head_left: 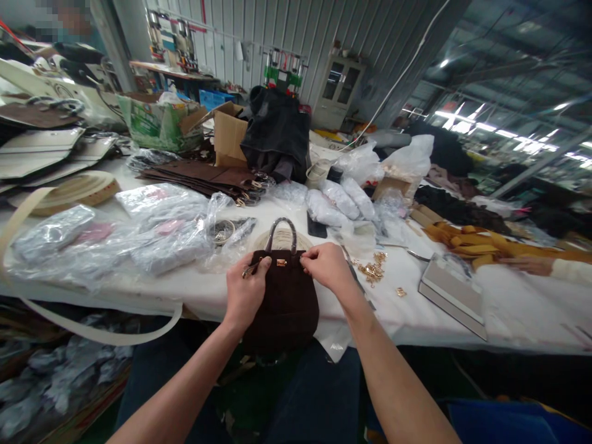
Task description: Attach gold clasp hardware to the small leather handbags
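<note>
A small dark brown handbag [284,302] hangs over the table's front edge, its arched handle [280,223] standing up and a gold clasp [281,263] on its upper front. My left hand [246,290] is closed on the bag's upper left corner, with a thin metal piece, perhaps a tool, showing between the fingers. At the upper right corner, my right hand [326,264] pinches the bag's edge; any small part between those fingertips is hidden. Loose gold fittings [371,269] lie on the table to the right of my right hand.
Plastic-wrapped parcels [171,228] and a roll of pale tape [76,192] lie left on the white table [203,296]. Behind are stacked brown panels [198,176] and a carton [230,139]. At right are a grey box-like object [453,293], mustard strips [481,240] and another person's hand [527,264].
</note>
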### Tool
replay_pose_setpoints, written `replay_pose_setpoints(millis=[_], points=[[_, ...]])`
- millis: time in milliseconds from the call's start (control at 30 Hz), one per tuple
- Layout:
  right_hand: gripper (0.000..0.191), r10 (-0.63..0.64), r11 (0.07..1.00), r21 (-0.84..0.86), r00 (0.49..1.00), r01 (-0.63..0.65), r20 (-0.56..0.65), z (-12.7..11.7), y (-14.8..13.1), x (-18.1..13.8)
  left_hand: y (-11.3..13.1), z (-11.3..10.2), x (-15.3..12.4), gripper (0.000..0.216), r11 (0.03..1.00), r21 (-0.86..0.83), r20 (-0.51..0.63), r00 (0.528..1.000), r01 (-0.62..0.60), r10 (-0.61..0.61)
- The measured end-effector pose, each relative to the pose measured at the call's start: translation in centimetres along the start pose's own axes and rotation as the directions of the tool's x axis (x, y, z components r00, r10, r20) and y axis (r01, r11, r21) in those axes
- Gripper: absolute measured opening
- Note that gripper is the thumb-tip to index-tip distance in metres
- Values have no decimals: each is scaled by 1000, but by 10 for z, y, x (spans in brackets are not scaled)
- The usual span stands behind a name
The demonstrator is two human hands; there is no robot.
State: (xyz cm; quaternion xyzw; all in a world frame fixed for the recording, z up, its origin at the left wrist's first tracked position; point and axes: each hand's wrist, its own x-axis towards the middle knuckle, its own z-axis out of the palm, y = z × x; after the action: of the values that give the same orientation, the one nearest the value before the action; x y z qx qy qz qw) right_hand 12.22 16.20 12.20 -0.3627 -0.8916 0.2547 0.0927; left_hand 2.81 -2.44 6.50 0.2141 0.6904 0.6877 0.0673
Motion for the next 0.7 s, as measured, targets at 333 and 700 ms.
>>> replay_pose_setpoints(millis=[333,700], points=[[18,19,998,55,995,-25,98,3,9,13,5,0,-4,20,992,95,38,996,-79,76],[21,-91,992,-79,995,94,40,14,3,13,7,1,-5,22,988,132,54,996,-79,72]])
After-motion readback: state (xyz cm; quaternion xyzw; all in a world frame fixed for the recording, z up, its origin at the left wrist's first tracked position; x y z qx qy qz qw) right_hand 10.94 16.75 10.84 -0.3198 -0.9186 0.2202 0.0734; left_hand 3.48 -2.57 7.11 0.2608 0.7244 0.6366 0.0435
